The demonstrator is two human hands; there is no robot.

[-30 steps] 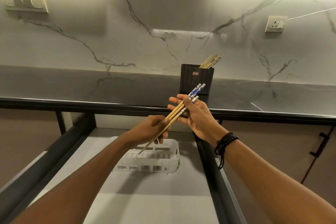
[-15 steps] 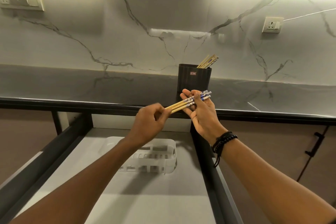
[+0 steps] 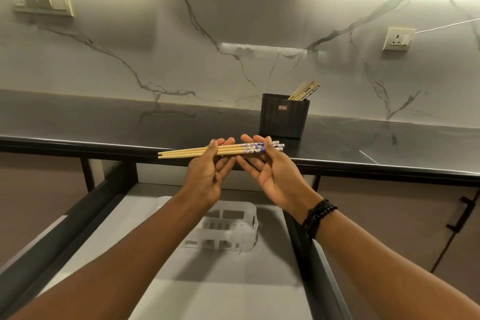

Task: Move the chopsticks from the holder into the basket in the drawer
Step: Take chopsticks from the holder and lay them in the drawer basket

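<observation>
A small bundle of bamboo chopsticks (image 3: 181,152) with blue-patterned tops lies level across my two hands, above the open drawer. My left hand (image 3: 207,176) pinches them near the middle, and my right hand (image 3: 272,174) holds the patterned ends with thumb and fingers. The black holder (image 3: 283,119) stands on the counter behind, with several more chopsticks (image 3: 305,89) leaning out to the right. The white slotted basket (image 3: 233,231) sits in the drawer (image 3: 109,236) below my hands, partly hidden by my left forearm.
The dark counter (image 3: 104,122) edge runs across just behind my hands. The drawer has dark side rails (image 3: 52,236) left and right. A cabinet door with a black handle (image 3: 459,215) is at the right. Wall sockets sit on the marble backsplash.
The chopsticks have swung from a steep diagonal to level. My left hand has slid up from their lower tips to the middle, and both hands have risen slightly.
</observation>
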